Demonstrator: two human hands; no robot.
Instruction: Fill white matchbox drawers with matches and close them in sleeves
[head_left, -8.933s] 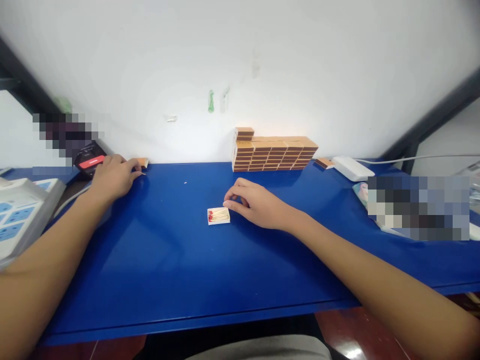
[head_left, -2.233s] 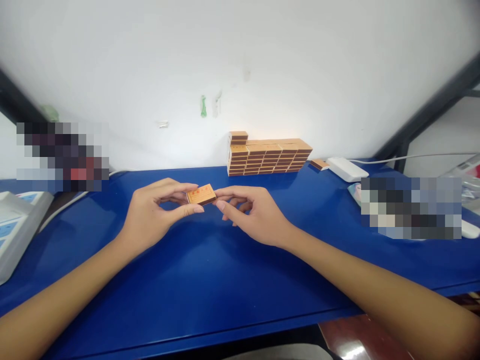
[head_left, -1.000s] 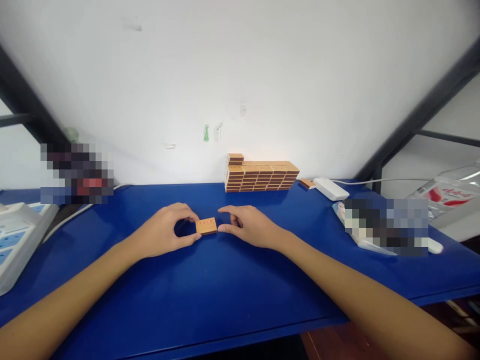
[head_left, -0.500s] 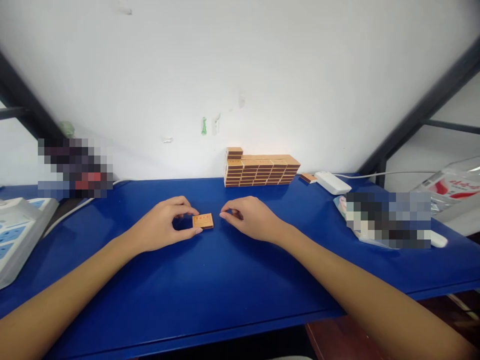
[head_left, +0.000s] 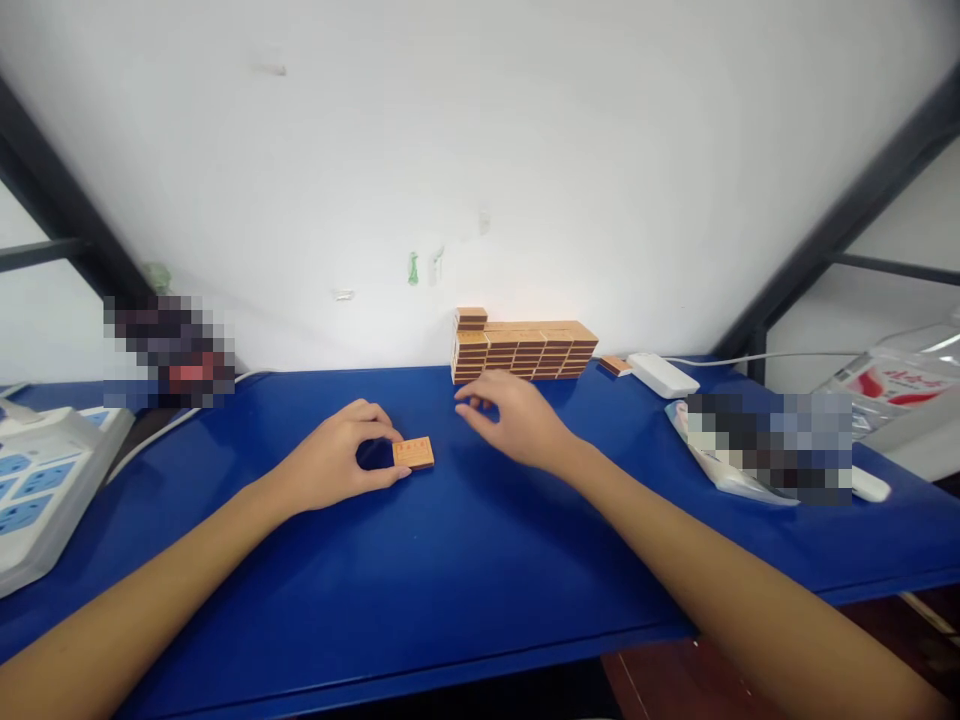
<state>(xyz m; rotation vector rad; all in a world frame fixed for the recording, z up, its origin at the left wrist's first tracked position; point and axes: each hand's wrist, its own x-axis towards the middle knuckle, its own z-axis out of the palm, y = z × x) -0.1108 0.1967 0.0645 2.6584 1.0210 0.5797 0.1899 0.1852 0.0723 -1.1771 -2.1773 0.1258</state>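
A matchbox with an orange-brown printed top lies flat on the blue table. My left hand grips it at its left end, thumb on the near side and fingertips on the far side. To the right, my right hand is held over the table with nothing in it, thumb and index finger apart. Its fingers come up in front of the lower part of a stack of matchboxes. That stack stands against the wall in several layers, with a small pile rising at its left end.
One loose matchbox lies right of the stack, beside a white flat device with a cable. A plastic packet is at the right, with a clear bottle behind. A white power strip sits at the left.
My right hand has moved slightly up and away, towards the stack, its thumb and finger parting more. My left hand stays on the matchbox. The view has tilted a little.
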